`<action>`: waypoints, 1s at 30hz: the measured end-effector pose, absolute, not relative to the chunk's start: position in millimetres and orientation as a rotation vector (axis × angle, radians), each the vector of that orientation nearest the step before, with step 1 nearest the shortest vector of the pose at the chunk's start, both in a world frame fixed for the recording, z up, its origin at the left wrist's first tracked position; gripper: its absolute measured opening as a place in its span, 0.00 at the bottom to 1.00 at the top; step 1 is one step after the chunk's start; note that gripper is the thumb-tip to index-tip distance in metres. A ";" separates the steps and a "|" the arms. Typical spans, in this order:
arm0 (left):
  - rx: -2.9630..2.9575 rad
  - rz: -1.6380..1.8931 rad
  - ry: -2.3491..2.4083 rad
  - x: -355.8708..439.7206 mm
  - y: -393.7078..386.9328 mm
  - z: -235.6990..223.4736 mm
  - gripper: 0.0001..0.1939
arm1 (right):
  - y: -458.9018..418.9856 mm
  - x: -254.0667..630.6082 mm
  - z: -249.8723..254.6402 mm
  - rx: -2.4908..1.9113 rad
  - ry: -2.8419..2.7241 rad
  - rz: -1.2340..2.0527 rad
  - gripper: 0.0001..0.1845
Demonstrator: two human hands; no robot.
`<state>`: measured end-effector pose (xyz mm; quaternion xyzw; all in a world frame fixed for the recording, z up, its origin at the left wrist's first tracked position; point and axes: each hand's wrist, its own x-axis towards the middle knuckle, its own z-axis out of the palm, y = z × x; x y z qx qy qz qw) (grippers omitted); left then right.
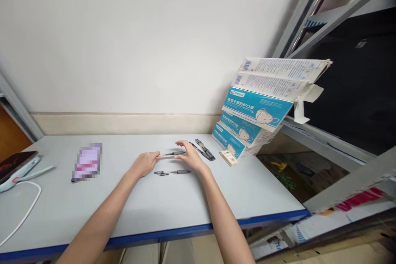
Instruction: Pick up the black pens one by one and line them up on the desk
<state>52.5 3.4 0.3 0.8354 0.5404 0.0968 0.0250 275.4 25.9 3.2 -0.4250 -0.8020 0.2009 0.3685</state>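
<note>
My left hand (146, 163) rests on the table with its fingers closed on the left end of a dark pen (170, 154). That end looks pale, and the fingertips partly hide it. My right hand (192, 157) is at the pen's other end, its thumb and fingers spread apart around it; whether the thumb touches the pen I cannot tell. Nearer to me a second pen (173, 172), clear and dark, lies crosswise on the table. Just right of my right hand, several dark pens (204, 149) lie slanted side by side.
Teal and white mask boxes (256, 107) stand stacked at the table's (161, 210) right, with a small cream box (229, 158) in front. At left lie a blurred-out purple item (88, 161), a phone (17, 166) and a pale blue device (21, 173) with a white cable.
</note>
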 end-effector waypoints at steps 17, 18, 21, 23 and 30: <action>2.638 0.337 1.686 52.9 5.4 -7.2 0.16 | 16.0 258.3 4.9 -1.185 -2.220 0.376 0.12; 2.655 0.359 1.682 53.0 5.4 -7.4 0.16 | 15.3 257.6 5.1 -1.168 -2.207 0.401 0.12; 2.754 0.491 1.686 54.0 4.7 -5.5 0.17 | 14.5 257.2 6.8 -1.160 -2.177 0.464 0.12; 2.812 0.638 1.683 55.2 4.2 -2.9 0.17 | 15.2 258.1 8.5 -1.141 -2.145 0.488 0.12; 2.576 0.934 1.557 58.3 5.6 -5.1 0.18 | 20.8 263.0 5.6 -1.167 -2.110 0.506 0.16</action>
